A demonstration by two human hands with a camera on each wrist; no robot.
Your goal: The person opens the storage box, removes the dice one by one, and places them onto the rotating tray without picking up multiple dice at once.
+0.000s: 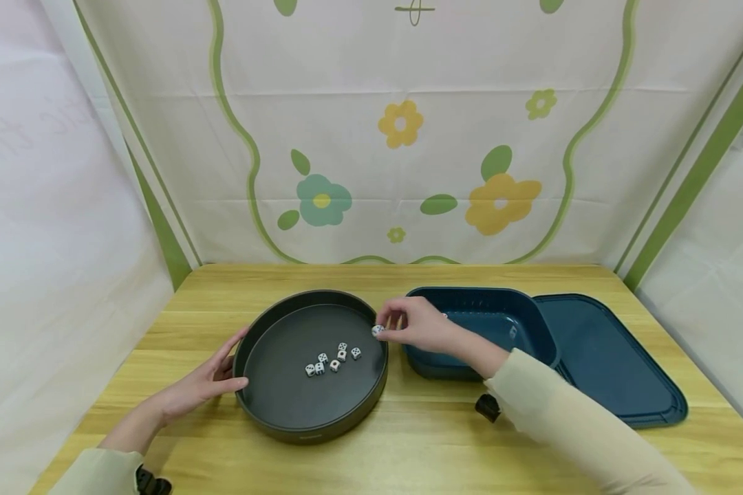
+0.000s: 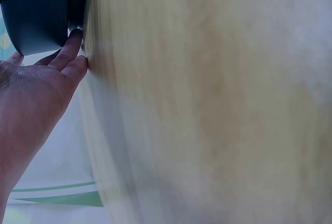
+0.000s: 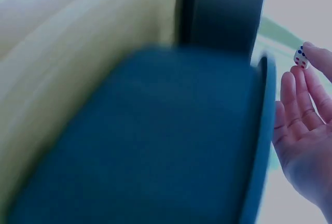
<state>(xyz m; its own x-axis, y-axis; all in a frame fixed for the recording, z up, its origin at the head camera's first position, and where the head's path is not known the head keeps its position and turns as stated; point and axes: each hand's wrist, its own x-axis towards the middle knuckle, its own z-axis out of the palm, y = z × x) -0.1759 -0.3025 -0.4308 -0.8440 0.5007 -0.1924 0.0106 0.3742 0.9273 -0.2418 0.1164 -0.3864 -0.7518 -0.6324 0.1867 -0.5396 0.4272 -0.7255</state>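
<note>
My left hand (image 1: 192,385) grips the left side of a round dark pan (image 1: 272,412), thumb on its rim and fingers against the outer wall. In the left wrist view its fingertips (image 2: 76,66) reach the pan's lower edge by the tabletop. Several white dice (image 1: 335,366) lie on the pan's floor, right of its middle. Over the pan's right rim, my right hand (image 1: 424,324) pinches a white die (image 1: 378,331) between thumb and fingers. That die (image 3: 301,58) shows red and blue dots in the right wrist view, with the other fingers extended.
Right of the pan stands a deep blue rectangular container (image 1: 535,326), partly covered by my right forearm. A small white thing (image 1: 444,315) shows inside it, just behind the hand. A flat blue lid (image 1: 613,350) lies farther right on the wooden table (image 1: 433,447). Patterned cloth (image 1: 347,69) hangs behind.
</note>
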